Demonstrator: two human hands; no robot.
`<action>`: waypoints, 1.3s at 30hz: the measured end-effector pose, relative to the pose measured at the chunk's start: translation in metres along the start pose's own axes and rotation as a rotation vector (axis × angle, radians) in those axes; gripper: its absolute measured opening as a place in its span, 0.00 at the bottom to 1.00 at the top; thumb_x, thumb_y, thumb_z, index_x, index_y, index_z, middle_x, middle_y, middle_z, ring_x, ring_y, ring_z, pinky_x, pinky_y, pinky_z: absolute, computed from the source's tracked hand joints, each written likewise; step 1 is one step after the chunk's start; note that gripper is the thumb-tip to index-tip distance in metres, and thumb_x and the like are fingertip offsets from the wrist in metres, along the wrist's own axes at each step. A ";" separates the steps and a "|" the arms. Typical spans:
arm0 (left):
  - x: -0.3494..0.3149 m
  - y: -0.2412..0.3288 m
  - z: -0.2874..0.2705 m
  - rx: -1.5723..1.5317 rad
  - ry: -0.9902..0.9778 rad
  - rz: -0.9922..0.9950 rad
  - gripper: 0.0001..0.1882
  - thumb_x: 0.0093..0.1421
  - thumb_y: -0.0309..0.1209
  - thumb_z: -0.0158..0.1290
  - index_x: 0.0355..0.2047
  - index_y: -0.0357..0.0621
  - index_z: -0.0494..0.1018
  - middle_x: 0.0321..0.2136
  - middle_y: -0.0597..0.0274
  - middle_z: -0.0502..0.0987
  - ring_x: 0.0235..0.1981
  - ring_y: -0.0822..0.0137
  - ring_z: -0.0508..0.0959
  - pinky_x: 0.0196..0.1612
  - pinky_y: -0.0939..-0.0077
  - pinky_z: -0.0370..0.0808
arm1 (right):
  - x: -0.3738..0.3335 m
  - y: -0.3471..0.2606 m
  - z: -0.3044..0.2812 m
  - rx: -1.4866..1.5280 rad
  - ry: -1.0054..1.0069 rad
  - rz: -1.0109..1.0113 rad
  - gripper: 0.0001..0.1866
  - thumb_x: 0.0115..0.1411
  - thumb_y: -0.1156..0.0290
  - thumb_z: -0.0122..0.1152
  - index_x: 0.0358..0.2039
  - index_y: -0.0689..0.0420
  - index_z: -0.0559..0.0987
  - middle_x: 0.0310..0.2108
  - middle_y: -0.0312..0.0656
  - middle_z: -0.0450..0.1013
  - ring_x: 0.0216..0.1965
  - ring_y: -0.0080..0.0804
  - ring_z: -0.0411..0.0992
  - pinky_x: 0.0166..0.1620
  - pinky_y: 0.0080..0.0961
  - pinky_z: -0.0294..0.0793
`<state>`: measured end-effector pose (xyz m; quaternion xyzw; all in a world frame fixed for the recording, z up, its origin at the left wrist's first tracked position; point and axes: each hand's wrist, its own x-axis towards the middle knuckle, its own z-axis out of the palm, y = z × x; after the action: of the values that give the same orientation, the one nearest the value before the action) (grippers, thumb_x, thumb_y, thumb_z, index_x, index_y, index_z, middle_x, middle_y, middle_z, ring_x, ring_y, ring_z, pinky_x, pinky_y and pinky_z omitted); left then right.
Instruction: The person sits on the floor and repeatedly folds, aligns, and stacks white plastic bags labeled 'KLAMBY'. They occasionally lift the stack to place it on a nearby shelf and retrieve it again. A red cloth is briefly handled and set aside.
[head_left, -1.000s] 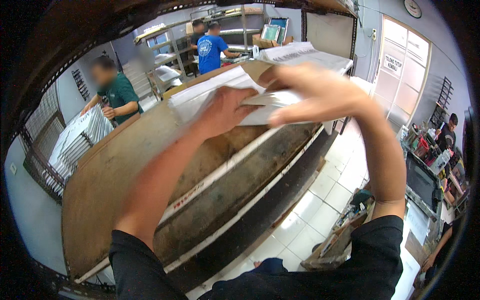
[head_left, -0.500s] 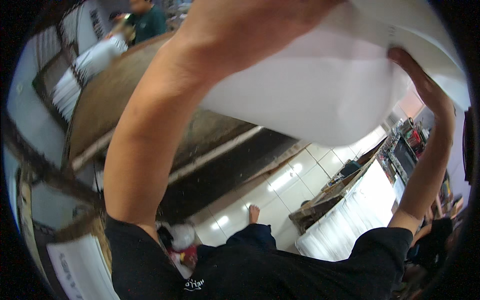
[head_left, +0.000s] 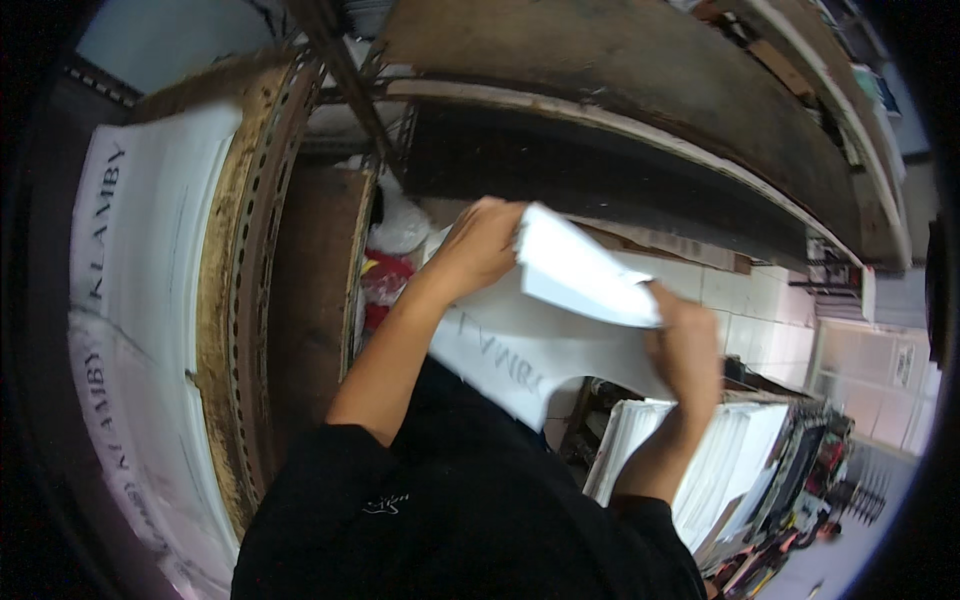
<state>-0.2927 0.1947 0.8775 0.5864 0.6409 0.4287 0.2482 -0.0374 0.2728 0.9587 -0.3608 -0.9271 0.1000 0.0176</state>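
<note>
A large white sheet (head_left: 500, 318) with dark lettering hangs in front of my body. Its upper edge is folded over into a bright flap (head_left: 580, 272), and the lower part curves toward my shirt. My left hand (head_left: 487, 245) grips the sheet at the flap's left end, with fingers closed over the edge. At the flap's right end, my right hand (head_left: 685, 345) is closed on the sheet too, slightly blurred, with some fingers hidden behind it. Whether it is paper, plastic or cloth, I cannot tell.
A long brown table (head_left: 620, 55) runs across the far side. On the left, a wooden shelf (head_left: 215, 380) bears lettered white sheets (head_left: 150, 300). A pile of white sheets (head_left: 725, 450) stands at right, near cluttered tools (head_left: 815, 470). Plastic bags (head_left: 398, 225) lie beyond my left forearm.
Both hands have come down from high overhead to chest height, bringing the white sheet with them. My view has turned left, bringing the lettered sheets on the shelf into fuller sight.
</note>
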 end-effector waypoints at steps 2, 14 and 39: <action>-0.057 -0.039 0.011 0.001 -0.018 -0.288 0.15 0.51 0.18 0.49 0.40 0.35 0.76 0.38 0.37 0.78 0.45 0.40 0.76 0.46 0.57 0.73 | 0.003 -0.006 0.076 0.109 -0.200 -0.047 0.18 0.48 0.82 0.57 0.41 0.53 0.78 0.28 0.52 0.77 0.30 0.52 0.76 0.35 0.44 0.75; -0.216 -0.311 0.154 0.014 -0.072 -0.378 0.21 0.50 0.29 0.61 0.47 0.47 0.77 0.47 0.56 0.78 0.52 0.57 0.76 0.61 0.63 0.66 | -0.008 -0.017 0.372 0.430 -0.349 0.007 0.25 0.44 0.81 0.61 0.46 0.56 0.79 0.31 0.54 0.77 0.32 0.53 0.77 0.38 0.43 0.76; -0.276 -0.666 0.128 -0.575 0.846 -0.532 0.12 0.69 0.35 0.48 0.49 0.44 0.70 0.38 0.65 0.77 0.34 0.73 0.76 0.38 0.74 0.76 | -0.130 0.407 0.946 0.877 -0.246 0.801 0.29 0.63 0.63 0.61 0.57 0.71 0.68 0.45 0.49 0.75 0.46 0.36 0.73 0.51 0.31 0.71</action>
<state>-0.4944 -0.0017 0.2015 0.0915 0.6675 0.7058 0.2189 0.2304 0.3153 -0.0429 -0.6265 -0.5868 0.5127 0.0184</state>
